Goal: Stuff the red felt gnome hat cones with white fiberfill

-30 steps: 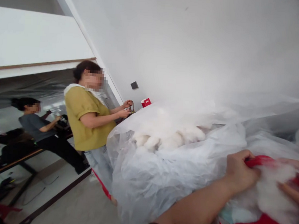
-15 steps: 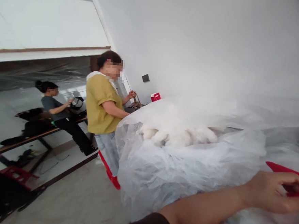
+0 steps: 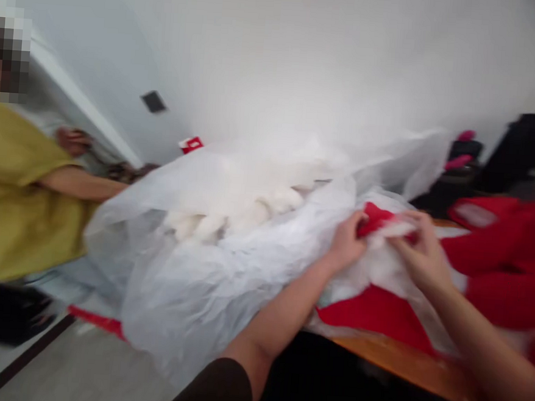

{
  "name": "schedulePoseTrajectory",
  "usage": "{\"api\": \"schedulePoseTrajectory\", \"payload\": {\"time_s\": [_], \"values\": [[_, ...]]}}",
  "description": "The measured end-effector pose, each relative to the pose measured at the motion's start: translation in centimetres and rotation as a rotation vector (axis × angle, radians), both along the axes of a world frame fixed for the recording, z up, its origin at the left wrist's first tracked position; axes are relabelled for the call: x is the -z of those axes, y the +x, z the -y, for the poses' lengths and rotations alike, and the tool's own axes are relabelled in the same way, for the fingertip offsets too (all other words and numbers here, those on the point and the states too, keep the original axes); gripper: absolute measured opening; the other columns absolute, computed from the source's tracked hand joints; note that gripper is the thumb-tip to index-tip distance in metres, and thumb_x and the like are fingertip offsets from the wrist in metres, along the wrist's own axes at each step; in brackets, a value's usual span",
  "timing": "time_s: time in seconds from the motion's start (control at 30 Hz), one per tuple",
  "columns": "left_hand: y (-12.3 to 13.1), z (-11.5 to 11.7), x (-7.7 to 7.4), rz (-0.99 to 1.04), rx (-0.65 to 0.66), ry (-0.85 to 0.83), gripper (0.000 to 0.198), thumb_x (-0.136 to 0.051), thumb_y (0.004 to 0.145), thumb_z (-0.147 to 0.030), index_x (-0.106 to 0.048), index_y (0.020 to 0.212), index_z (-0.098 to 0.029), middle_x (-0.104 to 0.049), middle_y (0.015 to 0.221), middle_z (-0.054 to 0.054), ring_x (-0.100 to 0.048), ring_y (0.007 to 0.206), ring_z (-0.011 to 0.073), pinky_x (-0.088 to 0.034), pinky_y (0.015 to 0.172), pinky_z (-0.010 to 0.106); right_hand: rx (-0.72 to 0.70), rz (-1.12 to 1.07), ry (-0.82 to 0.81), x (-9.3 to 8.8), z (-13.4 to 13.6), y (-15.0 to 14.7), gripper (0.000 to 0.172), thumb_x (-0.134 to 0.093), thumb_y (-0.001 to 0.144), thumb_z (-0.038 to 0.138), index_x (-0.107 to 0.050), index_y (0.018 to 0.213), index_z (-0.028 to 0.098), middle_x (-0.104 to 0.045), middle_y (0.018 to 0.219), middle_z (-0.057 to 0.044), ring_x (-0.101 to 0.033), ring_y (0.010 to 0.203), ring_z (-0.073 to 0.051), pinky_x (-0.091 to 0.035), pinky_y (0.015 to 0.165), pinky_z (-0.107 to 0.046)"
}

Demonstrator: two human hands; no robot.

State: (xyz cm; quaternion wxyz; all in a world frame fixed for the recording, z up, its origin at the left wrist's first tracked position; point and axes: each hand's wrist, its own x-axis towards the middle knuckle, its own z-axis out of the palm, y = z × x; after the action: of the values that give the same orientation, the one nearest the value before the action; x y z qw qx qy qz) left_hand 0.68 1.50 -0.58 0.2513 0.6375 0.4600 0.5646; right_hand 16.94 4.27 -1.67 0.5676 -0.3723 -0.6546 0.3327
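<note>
The red fabric cover (image 3: 379, 215) — white stuffing (image 3: 384, 267) spilling out — lies on the tabletop (image 3: 402, 364).

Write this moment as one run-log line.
left hand: grips red fabric | right hand: touches white stuffing | behind: clear plastic bag | left edge: person in yellow top

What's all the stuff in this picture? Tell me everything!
plastic bag: one, clear, middle, left of the hands
white fluff: a heap, white, inside the plastic bag
red cloth piece: one, red, between both hands
red cloth pile: one, red, right side
table: one, orange-brown wood, under the red cloth
small box: one, red, by the far wall
wall plate: one, dark, on the white wall
co-worker: one, yellow top, far left
left hand: one, pinching the red cloth piece
right hand: one, gripping it too
</note>
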Motion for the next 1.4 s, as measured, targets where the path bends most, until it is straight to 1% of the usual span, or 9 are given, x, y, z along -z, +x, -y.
{"api": "schedulePoseTrajectory", "payload": {"time_s": [0.1,0.2,0.33,0.6,0.77,0.9,1.03,1.2,1.4], "values": [[-0.7,-0.9,0.2,0.065,-0.119,0.015,0.016,-0.053,0.071,-0.004,-0.047,0.074,-0.018,-0.046,0.072,-0.004,-0.043,0.072,0.0105,-0.035,0.069,0.023,-0.170,-0.029,0.009,-1.0,-0.1,-1.1,0.054,-0.079,0.065,0.041,-0.056,0.111,0.027,-0.061,0.112,-0.010,-0.061,0.093,-0.026,-0.052,0.077,-0.042],[-0.6,-1.1,0.0,0.138,-0.151,0.051,0.016,-0.053,0.072,-0.009,-0.042,0.072,-0.020,-0.039,0.067,-0.005,-0.037,0.063,0.0104,-0.030,0.061,0.023,-0.195,-0.030,-0.010,-1.1,-0.5,-1.7,0.040,-0.070,0.065,0.028,-0.053,0.101,0.027,-0.059,0.093,-0.003,-0.056,0.076,-0.020,-0.047,0.064,-0.034],[0.4,0.2,-0.7,0.095,0.000,0.019,0.014,-0.062,0.073,-0.016,-0.051,0.081,-0.021,-0.046,0.072,-0.003,-0.042,0.064,0.0120,-0.035,0.062,0.025,-0.091,-0.044,0.013,-0.6,-0.6,-0.9,0.018,-0.062,0.067,0.024,-0.049,0.078,0.024,-0.050,0.074,0.002,-0.046,0.070,-0.017,-0.037,0.062,-0.031],[0.2,1.3,-1.4,-0.046,0.384,-0.043,0.058,-0.075,0.072,-0.029,-0.053,0.124,-0.019,-0.057,0.123,0.008,-0.055,0.109,0.0233,-0.045,0.091,0.033,0.042,-0.276,-0.138,-0.7,-0.7,0.0,0.031,-0.066,0.063,0.036,-0.037,0.066,0.026,-0.040,0.064,0.001,-0.036,0.060,-0.019,-0.034,0.057,-0.033],[0.2,0.1,-1.0,0.018,0.238,-0.013,0.045,-0.075,0.061,-0.024,-0.058,0.103,-0.020,-0.062,0.101,0.004,-0.058,0.093,0.0209,-0.047,0.083,0.031,-0.059,-0.356,-0.170,-1.0,-0.3,-0.6,0.032,-0.072,0.065,0.040,-0.043,0.073,0.027,-0.052,0.074,-0.003,-0.047,0.066,-0.021,-0.044,0.062,-0.035],[-0.2,-0.4,-0.8,0.263,0.069,0.003,0.029,-0.074,0.059,-0.022,-0.052,0.077,-0.021,-0.051,0.071,-0.003,-0.047,0.064,0.0126,-0.038,0.060,0.025,-0.313,-0.273,-0.201,-1.8,0.1,-0.9,0.032,-0.070,0.068,0.045,-0.051,0.085,0.026,-0.056,0.080,-0.001,-0.051,0.069,-0.019,-0.047,0.060,-0.031],[-0.6,-0.7,-0.6,0.377,-0.100,-0.069,0.023,-0.076,0.060,-0.021,-0.055,0.071,-0.019,-0.055,0.066,-0.003,-0.046,0.060,0.0122,-0.038,0.058,0.026,-0.485,-0.157,-0.128,-2.3,0.5,-1.2,0.041,-0.075,0.064,0.039,-0.056,0.098,0.027,-0.060,0.102,-0.003,-0.059,0.087,-0.022,-0.053,0.072,-0.033],[-0.1,-0.8,-0.1,0.370,0.036,-0.090,0.029,-0.075,0.065,-0.024,-0.064,0.092,-0.016,-0.065,0.081,-0.001,-0.056,0.073,0.0143,-0.046,0.070,0.027,-0.344,-0.269,-0.116,-1.8,0.4,-1.7,0.045,-0.070,0.061,0.022,-0.052,0.102,0.027,-0.059,0.091,0.000,-0.057,0.074,-0.019,-0.050,0.062,-0.030],[-0.1,0.3,-0.7,0.265,0.284,-0.125,0.040,-0.076,0.066,-0.029,-0.061,0.102,-0.022,-0.064,0.096,0.003,-0.062,0.086,0.0192,-0.052,0.077,0.031,-0.124,-0.278,-0.116,-0.5,-1.2,-0.7,0.032,-0.074,0.069,0.043,-0.048,0.079,0.025,-0.057,0.076,-0.001,-0.054,0.068,-0.020,-0.051,0.064,-0.036]]}}
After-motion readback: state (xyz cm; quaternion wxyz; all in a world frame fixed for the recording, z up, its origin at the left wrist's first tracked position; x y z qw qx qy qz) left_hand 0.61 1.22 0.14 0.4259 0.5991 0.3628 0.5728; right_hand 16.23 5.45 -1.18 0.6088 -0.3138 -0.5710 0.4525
